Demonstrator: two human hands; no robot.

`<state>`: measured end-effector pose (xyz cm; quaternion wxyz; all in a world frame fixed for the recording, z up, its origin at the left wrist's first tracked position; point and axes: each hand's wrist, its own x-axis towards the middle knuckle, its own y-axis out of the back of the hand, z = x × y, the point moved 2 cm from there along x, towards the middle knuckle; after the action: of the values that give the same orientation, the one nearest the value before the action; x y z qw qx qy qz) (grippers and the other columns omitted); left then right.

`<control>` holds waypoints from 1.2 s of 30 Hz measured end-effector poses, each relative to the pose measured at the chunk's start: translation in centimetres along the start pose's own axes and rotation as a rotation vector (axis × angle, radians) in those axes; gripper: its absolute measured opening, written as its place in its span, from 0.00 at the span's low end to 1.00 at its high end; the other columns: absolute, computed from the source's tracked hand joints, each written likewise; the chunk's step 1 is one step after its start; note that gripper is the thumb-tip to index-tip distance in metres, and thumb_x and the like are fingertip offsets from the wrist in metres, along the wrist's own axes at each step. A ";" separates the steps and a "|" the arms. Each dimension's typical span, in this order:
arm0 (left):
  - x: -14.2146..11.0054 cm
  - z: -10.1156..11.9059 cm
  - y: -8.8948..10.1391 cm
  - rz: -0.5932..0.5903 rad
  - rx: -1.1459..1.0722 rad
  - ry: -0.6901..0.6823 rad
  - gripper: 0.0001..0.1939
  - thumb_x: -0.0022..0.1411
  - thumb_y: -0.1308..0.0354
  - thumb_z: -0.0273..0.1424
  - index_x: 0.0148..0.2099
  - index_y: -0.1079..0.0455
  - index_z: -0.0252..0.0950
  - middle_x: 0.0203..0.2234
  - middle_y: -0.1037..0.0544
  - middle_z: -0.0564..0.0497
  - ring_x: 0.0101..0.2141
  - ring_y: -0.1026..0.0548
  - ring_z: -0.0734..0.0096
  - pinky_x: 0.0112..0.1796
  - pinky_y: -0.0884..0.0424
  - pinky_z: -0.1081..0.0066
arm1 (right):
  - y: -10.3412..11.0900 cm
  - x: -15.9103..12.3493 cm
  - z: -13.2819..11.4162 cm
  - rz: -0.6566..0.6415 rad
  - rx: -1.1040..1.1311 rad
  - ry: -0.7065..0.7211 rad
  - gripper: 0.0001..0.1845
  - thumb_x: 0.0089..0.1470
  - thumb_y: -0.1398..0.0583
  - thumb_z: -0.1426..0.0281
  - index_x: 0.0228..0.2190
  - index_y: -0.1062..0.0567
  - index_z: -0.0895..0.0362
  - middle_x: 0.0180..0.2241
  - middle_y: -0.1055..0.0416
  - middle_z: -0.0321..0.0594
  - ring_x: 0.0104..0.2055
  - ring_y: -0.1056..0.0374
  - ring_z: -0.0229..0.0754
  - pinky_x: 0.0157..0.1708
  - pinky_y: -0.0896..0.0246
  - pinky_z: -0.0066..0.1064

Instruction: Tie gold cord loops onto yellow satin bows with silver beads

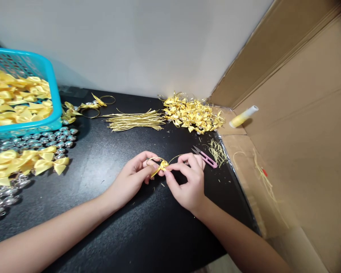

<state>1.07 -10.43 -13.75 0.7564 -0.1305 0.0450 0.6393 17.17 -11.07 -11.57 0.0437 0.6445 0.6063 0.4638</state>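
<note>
Over the middle of the black table, my left hand [138,170] pinches one side of a small yellow ribbon bow [163,165]. A gold wire loops above the bow and runs between both hands. Closed on the bow's other side is my right hand [189,178], its thumb and forefinger meeting at the knot. The exact grip of the fingertips on the wire is partly hidden. Just beyond my right hand lies a pair of pink thread snips [206,157], beside a small heap of gold wire clippings [217,152].
A bundle of gold wires [135,120] lies behind my hands, next to a pile of wired bows [190,113]. At left stand a turquoise basket [55,94] of bows, loose yellow bows [45,161] and silver bells or beads [8,197]. Cardboard [301,94] walls the right side, near a yellow spool [243,116].
</note>
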 end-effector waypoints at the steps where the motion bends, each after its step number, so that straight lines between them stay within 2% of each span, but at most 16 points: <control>1: 0.0 0.0 0.0 -0.001 0.001 0.000 0.09 0.60 0.42 0.37 0.40 0.32 0.37 0.23 0.25 0.55 0.23 0.31 0.74 0.23 0.39 0.76 | 0.0 0.0 0.0 -0.009 0.014 -0.008 0.05 0.52 0.37 0.69 0.26 0.22 0.52 0.29 0.32 0.37 0.36 0.37 0.43 0.39 0.47 0.40; 5: -0.1 0.2 -0.1 -0.019 0.014 -0.002 0.10 0.61 0.43 0.37 0.41 0.33 0.37 0.24 0.23 0.53 0.25 0.30 0.73 0.24 0.39 0.75 | -0.1 0.1 0.4 -0.058 0.068 -0.083 0.08 0.55 0.40 0.72 0.26 0.22 0.53 0.29 0.31 0.37 0.36 0.37 0.42 0.40 0.46 0.39; 9: 0.0 0.2 -0.2 -0.046 0.044 -0.017 0.10 0.61 0.43 0.38 0.41 0.34 0.36 0.24 0.23 0.54 0.24 0.31 0.74 0.24 0.39 0.75 | -0.2 0.3 0.8 -0.088 0.110 -0.142 0.04 0.51 0.38 0.73 0.31 0.22 0.53 0.31 0.28 0.37 0.37 0.35 0.42 0.40 0.44 0.39; 11: 0.0 0.1 -0.2 -0.060 0.043 -0.031 0.10 0.61 0.43 0.37 0.41 0.34 0.36 0.23 0.24 0.55 0.24 0.30 0.74 0.24 0.39 0.75 | -0.1 0.5 0.8 -0.085 0.083 -0.083 0.05 0.50 0.37 0.73 0.31 0.21 0.52 0.30 0.28 0.36 0.36 0.35 0.42 0.40 0.46 0.39; 15: 0.0 0.0 -0.2 -0.056 -0.004 -0.047 0.08 0.61 0.43 0.35 0.41 0.35 0.37 0.23 0.24 0.55 0.25 0.29 0.75 0.24 0.40 0.75 | 0.0 0.6 1.0 -0.049 -0.028 0.050 0.06 0.51 0.37 0.73 0.25 0.22 0.51 0.26 0.29 0.34 0.33 0.36 0.41 0.39 0.49 0.39; 20: -0.2 0.1 -0.2 0.002 -0.017 -0.072 0.06 0.62 0.43 0.33 0.39 0.36 0.38 0.23 0.24 0.56 0.27 0.27 0.74 0.28 0.37 0.75 | 0.1 0.6 1.3 -0.018 -0.078 0.182 0.05 0.52 0.37 0.73 0.27 0.23 0.51 0.25 0.29 0.34 0.34 0.35 0.41 0.40 0.50 0.40; 24: -0.4 0.2 -0.2 0.069 0.043 -0.126 0.06 0.62 0.43 0.34 0.37 0.36 0.38 0.24 0.24 0.55 0.27 0.27 0.74 0.27 0.37 0.75 | 0.4 0.4 1.3 0.033 -0.048 0.159 0.05 0.51 0.38 0.74 0.29 0.23 0.51 0.27 0.29 0.35 0.34 0.35 0.42 0.39 0.47 0.40; 27: -0.6 0.0 -0.3 0.092 0.093 -0.168 0.06 0.62 0.43 0.34 0.37 0.36 0.38 0.25 0.24 0.55 0.28 0.26 0.73 0.30 0.34 0.74 | 0.7 0.1 0.8 0.074 -0.009 0.139 0.05 0.48 0.38 0.73 0.30 0.24 0.52 0.28 0.31 0.36 0.34 0.35 0.43 0.39 0.45 0.40; 31: -1.2 -0.4 -0.4 0.123 0.229 -0.226 0.05 0.63 0.44 0.34 0.38 0.36 0.38 0.26 0.26 0.55 0.28 0.27 0.73 0.30 0.33 0.74 | 0.3 -0.2 0.0 0.051 -0.069 0.158 0.03 0.51 0.36 0.71 0.27 0.24 0.51 0.26 0.30 0.35 0.33 0.36 0.42 0.38 0.48 0.40; 36: -1.7 -0.5 -0.5 0.144 0.453 -0.328 0.04 0.64 0.46 0.32 0.38 0.36 0.38 0.21 0.31 0.58 0.21 0.33 0.76 0.23 0.39 0.75 | -0.2 -0.1 0.2 0.006 -0.106 0.064 0.05 0.53 0.35 0.68 0.26 0.24 0.51 0.27 0.28 0.35 0.35 0.35 0.42 0.40 0.51 0.40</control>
<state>1.28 -12.22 -13.75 0.7162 0.1506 0.0729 0.6776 17.14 -10.99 -11.81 0.0569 0.6277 0.5803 0.5157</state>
